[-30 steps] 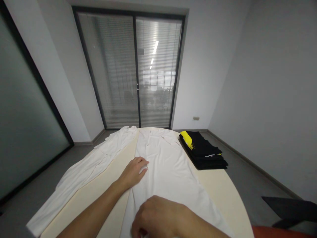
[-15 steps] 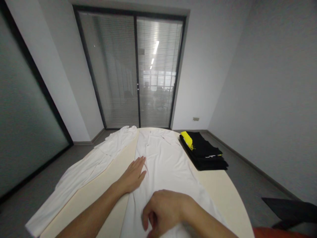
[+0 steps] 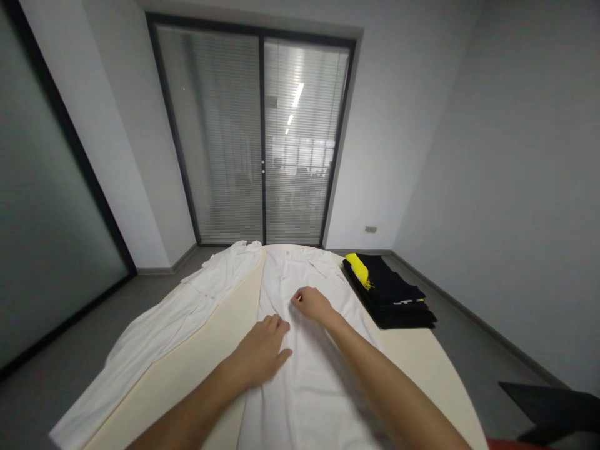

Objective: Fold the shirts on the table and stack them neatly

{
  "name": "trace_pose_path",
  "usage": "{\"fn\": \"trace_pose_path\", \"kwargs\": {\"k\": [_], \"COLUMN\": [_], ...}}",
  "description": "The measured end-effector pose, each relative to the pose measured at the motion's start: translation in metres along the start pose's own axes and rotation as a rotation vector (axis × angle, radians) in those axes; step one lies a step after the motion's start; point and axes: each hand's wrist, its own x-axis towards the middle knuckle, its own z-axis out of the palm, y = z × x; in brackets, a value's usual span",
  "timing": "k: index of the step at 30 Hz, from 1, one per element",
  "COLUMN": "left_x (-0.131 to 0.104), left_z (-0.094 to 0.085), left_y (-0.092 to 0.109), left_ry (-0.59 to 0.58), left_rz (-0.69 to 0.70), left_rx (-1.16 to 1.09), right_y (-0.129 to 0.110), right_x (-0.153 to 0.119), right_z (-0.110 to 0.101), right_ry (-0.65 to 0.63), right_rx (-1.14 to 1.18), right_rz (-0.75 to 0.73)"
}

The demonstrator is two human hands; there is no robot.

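Note:
A white shirt (image 3: 312, 381) lies lengthwise down the middle of the table, slightly wrinkled, its far end near the table's back edge. Over its left side is my left hand (image 3: 263, 351), open, palm down, with the thumb apart and the fingertips at the fabric. Farther up and to the right, my right hand (image 3: 315, 305) is closed, its fingers curled towards the thumb just above the shirt's middle. Whether anything is between those fingers is hidden.
A second white garment (image 3: 173, 315) stretches along the table's left edge. At the right sits a stack of folded black clothes (image 3: 391, 290) with a yellow patch on top. The pale table (image 3: 424, 362) has a rounded edge. A black chair part (image 3: 553, 403) stands at lower right.
My right hand has moved forward from the near part of the shirt to its middle. The left hand has drawn back slightly towards me, its fingers bending more.

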Motion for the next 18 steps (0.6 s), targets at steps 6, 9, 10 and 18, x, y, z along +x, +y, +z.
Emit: {"fn": "trace_pose_path", "kwargs": {"k": [6, 9, 10, 18], "left_x": [-0.001, 0.000, 0.000, -0.002], "left_z": [-0.023, -0.022, -0.022, -0.019], "left_y": [0.006, 0.004, 0.004, -0.005], "left_ry": [-0.144, -0.167, -0.171, -0.226], "left_rz": [0.261, 0.276, 0.282, 0.310], "left_rx": [-0.154, -0.190, -0.202, -0.322], "right_y": [-0.021, -0.026, -0.026, -0.016], "right_x": [0.050, 0.061, 0.063, 0.072], "right_z": [0.018, 0.028, 0.030, 0.039], "right_ry": [0.042, 0.059, 0.071, 0.134], "right_rx": [0.009, 0.009, 0.005, -0.031], "right_rz": [0.074, 0.075, 0.074, 0.026]}}
